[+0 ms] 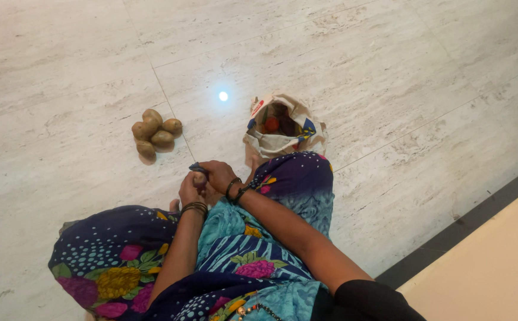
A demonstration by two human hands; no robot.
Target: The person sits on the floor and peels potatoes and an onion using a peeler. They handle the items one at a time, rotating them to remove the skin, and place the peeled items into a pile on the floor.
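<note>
Two hands meet low over the floor (pixel 389 89): the left hand (pixel 190 189) grips a potato (pixel 199 178), and the right hand (pixel 218 173) closes around a blue peeler (pixel 197 168) against it. Five potatoes (pixel 154 132) lie heaped nearby, beside an open cloth bag (pixel 282 128).
</note>
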